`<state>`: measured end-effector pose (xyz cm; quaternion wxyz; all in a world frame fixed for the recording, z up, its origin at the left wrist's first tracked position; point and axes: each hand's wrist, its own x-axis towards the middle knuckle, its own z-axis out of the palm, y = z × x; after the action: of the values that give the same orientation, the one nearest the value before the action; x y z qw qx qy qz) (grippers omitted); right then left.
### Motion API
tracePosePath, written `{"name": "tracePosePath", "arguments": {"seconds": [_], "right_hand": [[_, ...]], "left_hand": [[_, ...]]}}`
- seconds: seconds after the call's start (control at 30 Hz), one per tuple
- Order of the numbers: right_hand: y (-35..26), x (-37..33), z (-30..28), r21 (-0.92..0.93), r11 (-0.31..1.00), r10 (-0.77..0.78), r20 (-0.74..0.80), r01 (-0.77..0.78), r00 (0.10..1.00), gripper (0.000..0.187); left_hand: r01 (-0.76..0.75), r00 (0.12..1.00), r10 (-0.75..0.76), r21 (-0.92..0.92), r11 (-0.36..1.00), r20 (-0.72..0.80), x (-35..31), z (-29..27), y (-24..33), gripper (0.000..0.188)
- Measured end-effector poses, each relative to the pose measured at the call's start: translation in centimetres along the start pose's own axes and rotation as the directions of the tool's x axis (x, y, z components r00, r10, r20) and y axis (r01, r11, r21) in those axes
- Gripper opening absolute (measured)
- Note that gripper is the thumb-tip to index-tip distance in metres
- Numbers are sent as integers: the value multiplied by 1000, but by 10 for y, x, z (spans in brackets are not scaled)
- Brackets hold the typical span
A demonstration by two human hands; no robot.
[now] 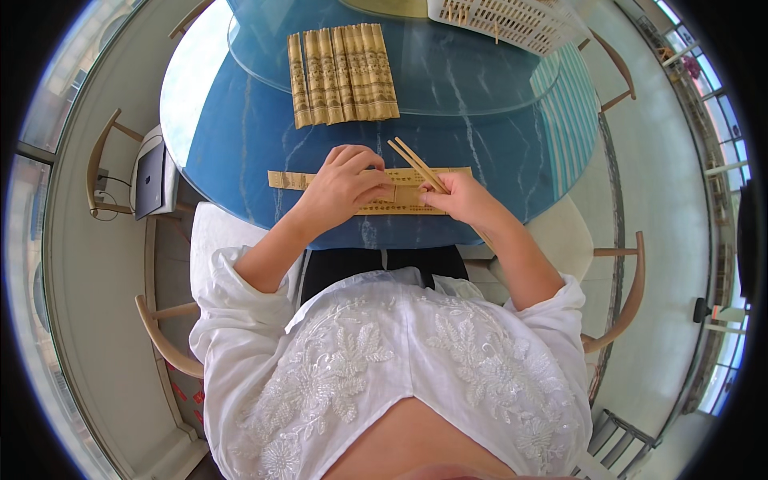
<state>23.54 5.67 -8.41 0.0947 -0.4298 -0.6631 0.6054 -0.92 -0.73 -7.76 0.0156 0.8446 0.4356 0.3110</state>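
A pair of wooden chopsticks (413, 162) slants up and leftward from my right hand (460, 197), which is closed around them. Its fingertips also reach the printed tan paper sleeve (410, 194) in front of me. My left hand (350, 178) has its fingers bent and pressed at this sleeve's left part; the exact grip is partly hidden by the knuckles. Beneath and beside both hands lie more flat paper sleeves (286, 180) on the blue marbled table (240, 160). Farther off, several filled chopstick sleeves (342, 74) rest side by side in a row.
A glass turntable (432, 80) covers the table's far part. On it stands a white slotted basket (512, 26) with chopsticks poking through. Wooden-armed chairs surround the table; a laptop (150, 182) sits on the left one (104, 164).
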Motion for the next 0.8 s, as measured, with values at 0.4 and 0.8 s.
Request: {"name": "tracePosePath", "arguments": {"seconds": [0.4, 0.8], "right_hand": [[-12, 2, -18, 183, 964, 176, 98, -192, 980, 14], [-8, 6, -23, 177, 962, 175, 188, -208, 967, 15]], "left_hand": [[-54, 998, 60, -291, 955, 12, 17, 47, 12, 15], [-107, 994, 105, -281, 954, -25, 22, 46, 10, 11]]}}
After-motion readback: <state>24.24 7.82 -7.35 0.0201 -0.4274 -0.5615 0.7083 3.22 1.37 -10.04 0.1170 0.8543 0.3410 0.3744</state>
